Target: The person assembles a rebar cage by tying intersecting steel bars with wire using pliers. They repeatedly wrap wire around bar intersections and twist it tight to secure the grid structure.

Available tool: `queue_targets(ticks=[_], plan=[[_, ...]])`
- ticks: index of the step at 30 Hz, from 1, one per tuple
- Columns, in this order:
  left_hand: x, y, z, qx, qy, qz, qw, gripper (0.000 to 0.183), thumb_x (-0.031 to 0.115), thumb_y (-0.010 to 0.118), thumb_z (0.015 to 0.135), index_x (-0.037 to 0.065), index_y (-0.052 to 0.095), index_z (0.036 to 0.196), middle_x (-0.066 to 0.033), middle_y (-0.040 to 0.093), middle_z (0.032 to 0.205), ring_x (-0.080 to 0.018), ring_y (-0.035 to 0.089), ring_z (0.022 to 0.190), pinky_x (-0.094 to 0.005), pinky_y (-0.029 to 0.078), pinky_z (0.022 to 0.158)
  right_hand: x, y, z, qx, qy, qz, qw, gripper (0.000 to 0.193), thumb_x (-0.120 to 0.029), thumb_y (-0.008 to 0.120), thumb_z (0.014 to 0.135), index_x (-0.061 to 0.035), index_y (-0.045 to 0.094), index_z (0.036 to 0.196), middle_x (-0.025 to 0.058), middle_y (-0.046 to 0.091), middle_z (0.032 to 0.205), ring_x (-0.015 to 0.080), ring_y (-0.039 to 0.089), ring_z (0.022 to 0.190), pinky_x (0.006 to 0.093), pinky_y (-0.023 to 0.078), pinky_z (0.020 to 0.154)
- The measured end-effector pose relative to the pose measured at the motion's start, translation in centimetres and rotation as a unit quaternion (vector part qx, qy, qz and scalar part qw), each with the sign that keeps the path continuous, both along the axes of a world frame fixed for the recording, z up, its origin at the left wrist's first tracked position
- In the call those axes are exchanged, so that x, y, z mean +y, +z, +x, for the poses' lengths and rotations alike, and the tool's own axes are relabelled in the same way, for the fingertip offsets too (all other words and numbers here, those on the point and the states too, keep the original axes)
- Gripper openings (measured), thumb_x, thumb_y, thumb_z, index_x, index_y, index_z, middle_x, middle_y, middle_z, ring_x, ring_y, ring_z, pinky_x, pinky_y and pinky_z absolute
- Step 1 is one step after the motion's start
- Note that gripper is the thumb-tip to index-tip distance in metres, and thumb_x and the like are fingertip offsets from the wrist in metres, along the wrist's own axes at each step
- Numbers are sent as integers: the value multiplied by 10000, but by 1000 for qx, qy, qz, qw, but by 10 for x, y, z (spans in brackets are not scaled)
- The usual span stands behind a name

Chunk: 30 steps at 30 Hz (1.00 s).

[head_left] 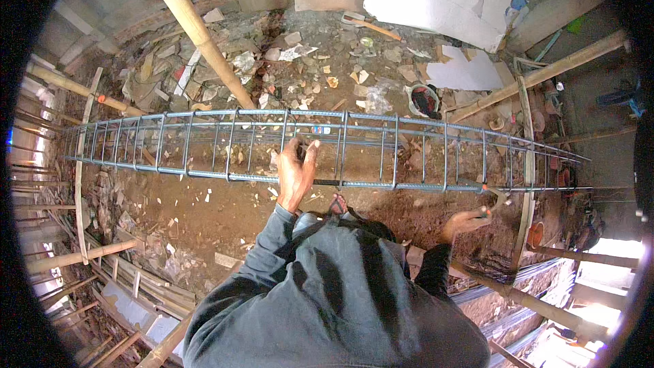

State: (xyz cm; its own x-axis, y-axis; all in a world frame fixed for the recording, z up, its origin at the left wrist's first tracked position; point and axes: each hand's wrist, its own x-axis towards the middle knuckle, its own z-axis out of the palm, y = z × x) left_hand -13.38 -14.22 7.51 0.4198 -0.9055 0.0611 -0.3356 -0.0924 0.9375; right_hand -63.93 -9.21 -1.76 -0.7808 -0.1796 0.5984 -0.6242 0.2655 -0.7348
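Observation:
A long rebar cage, made of lengthwise bars with several square stirrups, lies across in front of me. My left hand reaches over its near bar, left of the middle. Its fingers and thumb are curled up around something small and dark beside a stirrup, too small to make out. Lower right, my right hand is closed on a handle of what look like pincers. Their orange-tipped handles are spread, and the metal head points right, just below the cage's near bar.
Bamboo poles and a wooden crosspiece stand under the cage's right end; another crosspiece is at the left. Rubble and broken tiles cover the ground beyond. A bucket and a white panel are at the back. Loose bars lie lower right.

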Motion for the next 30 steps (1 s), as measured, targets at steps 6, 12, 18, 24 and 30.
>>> queue_targets(ticks=[6, 12, 18, 24, 30], plan=[[12, -7, -21, -135, -134, 109, 976, 399, 375, 740, 984, -21, 751, 1027, -251, 713, 824, -419, 717, 776, -498, 533, 695, -46, 134, 34, -4, 95, -204, 974, 769, -528, 690, 1011, 44, 421, 1448, 196, 570, 1211, 358, 577, 1054, 551, 494, 990], [18, -30, -43, -171, -170, 131, 962, 392, 422, 738, 974, 55, 797, 1099, -221, 750, 820, -427, 739, 756, -509, 573, 685, -45, 218, 154, -437, 493, -115, 744, 490, -155, 703, 943, -103, 546, 1404, 43, 587, 1040, 123, 544, 801, 275, 458, 622], [24, -36, -43, -151, -160, 128, 967, 354, 390, 742, 967, 63, 785, 1097, -221, 747, 832, -439, 726, 757, -528, 562, 684, -25, 164, 268, -704, 525, 167, 447, 413, -130, 553, 1054, -47, 541, 1458, 119, 688, 1248, 200, 682, 1004, 361, 583, 783], [42, -27, -39, -98, -132, 96, 982, 334, 356, 728, 984, 35, 716, 1074, -219, 730, 822, -441, 711, 759, -511, 536, 653, -62, 90, 263, -758, 510, 195, 356, 333, -199, 476, 1131, -25, 570, 1398, 135, 729, 1204, 254, 729, 1016, 401, 631, 827], [71, -24, -47, -90, -120, 113, 982, 278, 287, 744, 986, 32, 644, 1034, -202, 731, 783, -434, 724, 746, -527, 547, 668, -109, 43, 275, -809, 380, 114, 433, 182, -252, 536, 1134, -110, 620, 1213, 118, 708, 998, 230, 707, 859, 372, 619, 726]])
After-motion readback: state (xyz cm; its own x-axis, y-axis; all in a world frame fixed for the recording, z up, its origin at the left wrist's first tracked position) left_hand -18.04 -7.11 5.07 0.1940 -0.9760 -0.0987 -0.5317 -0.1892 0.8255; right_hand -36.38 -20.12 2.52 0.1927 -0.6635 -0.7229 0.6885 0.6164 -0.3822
